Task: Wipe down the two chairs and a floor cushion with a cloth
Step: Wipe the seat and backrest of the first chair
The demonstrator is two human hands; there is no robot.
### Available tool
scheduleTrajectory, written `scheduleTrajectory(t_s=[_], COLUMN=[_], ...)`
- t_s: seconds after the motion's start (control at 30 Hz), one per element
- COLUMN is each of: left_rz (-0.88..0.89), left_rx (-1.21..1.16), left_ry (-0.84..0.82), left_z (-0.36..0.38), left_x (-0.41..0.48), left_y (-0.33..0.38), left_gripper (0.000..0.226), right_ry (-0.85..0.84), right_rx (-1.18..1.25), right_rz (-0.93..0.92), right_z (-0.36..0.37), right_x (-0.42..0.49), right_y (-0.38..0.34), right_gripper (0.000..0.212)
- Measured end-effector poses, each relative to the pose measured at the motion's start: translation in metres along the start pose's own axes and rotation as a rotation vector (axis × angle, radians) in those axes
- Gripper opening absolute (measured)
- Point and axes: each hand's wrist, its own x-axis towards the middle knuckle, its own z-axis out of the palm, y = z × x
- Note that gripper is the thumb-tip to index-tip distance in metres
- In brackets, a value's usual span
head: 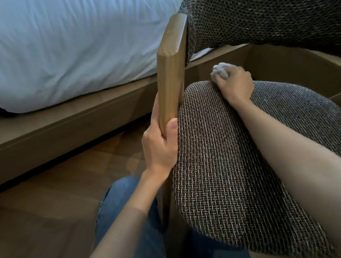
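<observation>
**Bedside Scrubbing, Braced Against the Push**

Low on a wood floor point(40, 196) beside a white bed point(60, 45). Bunches a grey cloth point(219, 72) tight in the curled fingers point(232, 73) of the right hand point(236, 87), pressing it onto the back edge of the woven chair seat point(227, 155), probably to reach the gap under the backrest point(268, 13). Wraps the left hand point(159, 147) round the wooden arm post point(170, 79), apparently steadying the seat against the rubbing. Jeans point(127, 221) close beside the seat's front, kept near for reach.
</observation>
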Motion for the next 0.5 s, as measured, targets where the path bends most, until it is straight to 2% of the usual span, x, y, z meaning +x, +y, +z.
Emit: scheduleTrajectory(t_s=[0.07, 0.13, 0.33, 0.5], left_rz=[0.008, 0.013, 0.017, 0.03], left_rx=[0.0, 0.003, 0.005, 0.046], left_ry=[0.011, 0.019, 0.022, 0.04], left_z=[0.0, 0.0, 0.001, 0.0], left_x=[0.0, 0.0, 0.0, 0.0], left_y=[0.0, 0.0, 0.0, 0.002], left_gripper=[0.084, 0.084, 0.081, 0.079], right_ry=[-0.019, -0.039, -0.18, -0.135], right_rx=[-0.018, 0.009, 0.313, 0.376], right_rz=[0.023, -0.033, -0.343, -0.494], right_z=[0.003, -0.004, -0.071, -0.099], right_x=[0.005, -0.008, -0.121, -0.182], right_y=[-0.003, -0.014, -0.039, -0.034], right_gripper=[0.036, 0.034, 0.017, 0.033])
